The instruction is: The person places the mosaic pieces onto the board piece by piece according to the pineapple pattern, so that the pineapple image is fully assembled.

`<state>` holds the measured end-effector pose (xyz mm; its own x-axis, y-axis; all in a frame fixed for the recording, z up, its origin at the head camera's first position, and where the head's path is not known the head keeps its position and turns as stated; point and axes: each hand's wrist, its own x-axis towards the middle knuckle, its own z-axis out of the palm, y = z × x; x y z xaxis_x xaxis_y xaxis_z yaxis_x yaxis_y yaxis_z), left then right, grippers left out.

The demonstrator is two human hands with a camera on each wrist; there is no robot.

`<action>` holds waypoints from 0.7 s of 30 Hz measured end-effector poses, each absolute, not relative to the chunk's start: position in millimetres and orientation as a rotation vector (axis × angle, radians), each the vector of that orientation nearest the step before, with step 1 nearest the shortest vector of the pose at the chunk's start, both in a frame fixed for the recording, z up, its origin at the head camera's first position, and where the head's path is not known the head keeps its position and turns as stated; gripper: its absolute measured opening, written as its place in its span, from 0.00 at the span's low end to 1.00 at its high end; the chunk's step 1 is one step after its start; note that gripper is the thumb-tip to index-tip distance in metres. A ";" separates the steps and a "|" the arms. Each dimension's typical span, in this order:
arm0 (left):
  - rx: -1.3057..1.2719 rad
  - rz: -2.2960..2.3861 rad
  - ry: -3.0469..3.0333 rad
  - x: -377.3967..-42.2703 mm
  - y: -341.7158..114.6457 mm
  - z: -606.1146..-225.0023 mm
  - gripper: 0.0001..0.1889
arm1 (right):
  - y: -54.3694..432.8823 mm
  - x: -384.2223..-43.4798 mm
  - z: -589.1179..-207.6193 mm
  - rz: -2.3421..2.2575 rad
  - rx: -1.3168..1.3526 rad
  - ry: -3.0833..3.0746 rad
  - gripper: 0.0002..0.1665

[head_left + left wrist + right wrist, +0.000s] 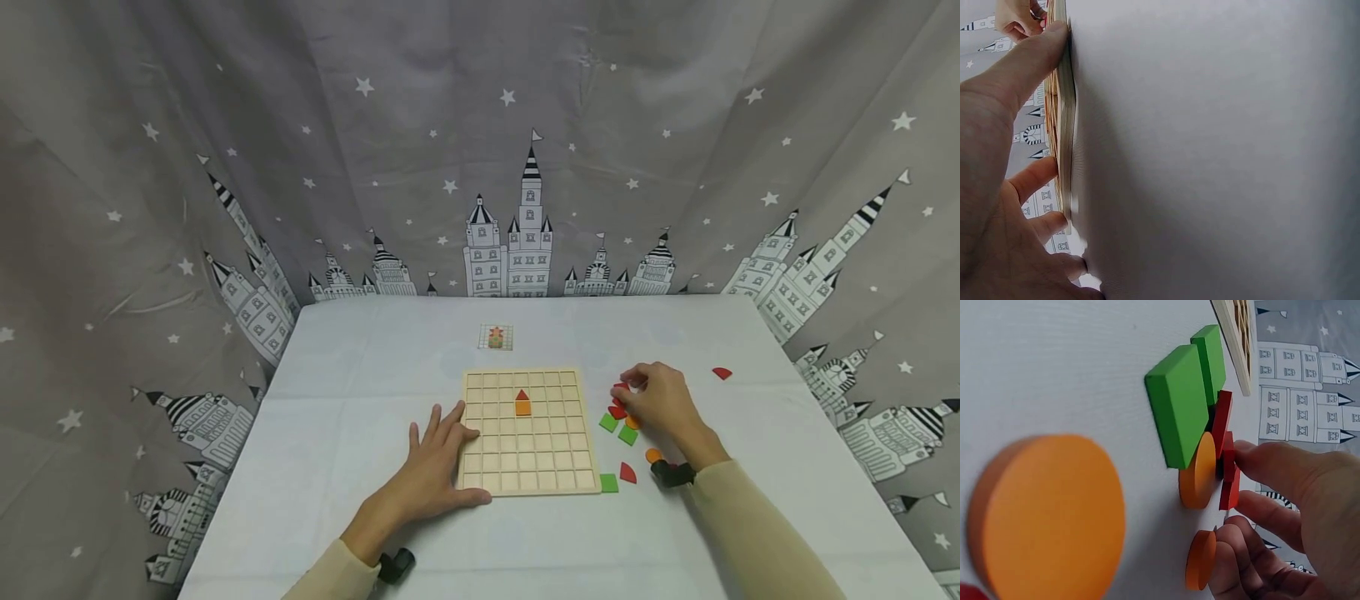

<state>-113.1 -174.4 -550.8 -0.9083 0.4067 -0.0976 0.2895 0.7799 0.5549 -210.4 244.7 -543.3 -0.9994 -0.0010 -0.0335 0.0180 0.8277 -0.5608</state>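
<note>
A wooden grid board (531,495) lies flat on the white table, with an orange square (522,408) and a red triangle (522,395) above it in neighbouring cells. My left hand (427,475) rests at its near left corner, fingers spread along the left side and thumb on the near edge. Right of the board, my right hand (663,404) pinches a red piece (1229,456) between thumb and index finger, among a loose cluster. In the right wrist view, green squares (1179,403) and an orange disc (1197,472) lie beside those fingers; the held piece's full shape is hidden.
A small picture card (496,337) lies behind the board. Near its right front corner are a green square (609,483) and a red quarter circle (627,472). Another red quarter circle (722,373) lies far right. A grey castle-print curtain (420,108) hangs behind the table.
</note>
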 end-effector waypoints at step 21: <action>0.548 0.823 2.754 -113.4 -173.4 -550.3 0.52 | 237.7 -216.7 -544.2 -0.993 0.057 2.951 0.16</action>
